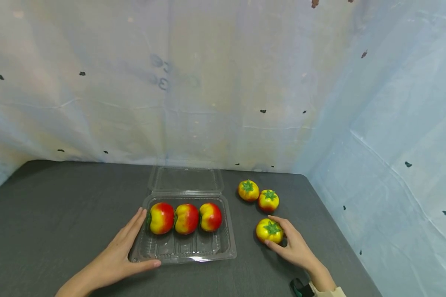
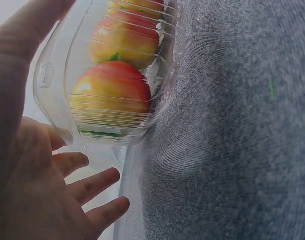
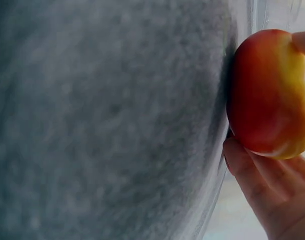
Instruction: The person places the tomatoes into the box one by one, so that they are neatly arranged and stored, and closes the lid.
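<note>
A clear plastic clamshell box stands on the dark table, holding three red-and-yellow tomato-like fruits in a row along its far half. My left hand is at the box's left side, fingers extended along the wall and thumb at the front edge. In the left wrist view the ribbed wall shows the nearest fruit through it. To the right of the box, my right hand holds another fruit with a green star-shaped leaf cap, thumb and fingers on opposite sides. The right wrist view shows it low against the tabletop.
Two more such fruits, one yellow-orange and one yellow and red, sit side by side beyond my right hand. The box's transparent lid lies folded back toward the rear. Pale plastic sheeting walls the table's back and right side.
</note>
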{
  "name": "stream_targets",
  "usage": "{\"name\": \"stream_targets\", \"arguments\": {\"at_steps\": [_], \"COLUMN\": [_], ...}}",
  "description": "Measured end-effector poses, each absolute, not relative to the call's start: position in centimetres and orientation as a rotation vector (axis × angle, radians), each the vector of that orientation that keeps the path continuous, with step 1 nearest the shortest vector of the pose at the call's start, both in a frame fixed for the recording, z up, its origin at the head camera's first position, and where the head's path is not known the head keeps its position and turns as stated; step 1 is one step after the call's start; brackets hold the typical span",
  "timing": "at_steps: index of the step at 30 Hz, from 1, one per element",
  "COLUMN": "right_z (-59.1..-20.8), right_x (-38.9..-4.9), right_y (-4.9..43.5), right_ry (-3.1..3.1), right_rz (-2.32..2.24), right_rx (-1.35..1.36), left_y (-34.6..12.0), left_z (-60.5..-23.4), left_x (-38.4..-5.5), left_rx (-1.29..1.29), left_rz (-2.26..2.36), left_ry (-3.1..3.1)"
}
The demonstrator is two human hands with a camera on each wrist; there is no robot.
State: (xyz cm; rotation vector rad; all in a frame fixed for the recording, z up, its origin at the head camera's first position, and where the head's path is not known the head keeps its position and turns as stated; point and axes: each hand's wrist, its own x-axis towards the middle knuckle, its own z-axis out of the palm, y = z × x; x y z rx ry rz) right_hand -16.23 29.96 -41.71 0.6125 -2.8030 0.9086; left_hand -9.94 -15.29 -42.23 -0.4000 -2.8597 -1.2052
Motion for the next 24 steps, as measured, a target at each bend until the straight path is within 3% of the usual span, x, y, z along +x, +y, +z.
{"name": "stream_targets", "arguments": {"at_steps": [10,24], "right_z": [-41.2,-38.7], "right_x": [-16.7,-17.1], "right_y": [28.8,26.5], "right_ry": [-2.765,-2.637], "right_rz": [0.960,0.926], "right_rx": [0.600,0.814], "left_y": [-15.2,-15.3], "left_z": [-42.2,-42.1], "left_x": [-9.9,-9.9], "left_rx": [-0.403,-0.400], "left_rz": [-1.208,-1.209], "left_ry": [-2.859,-2.865]}}
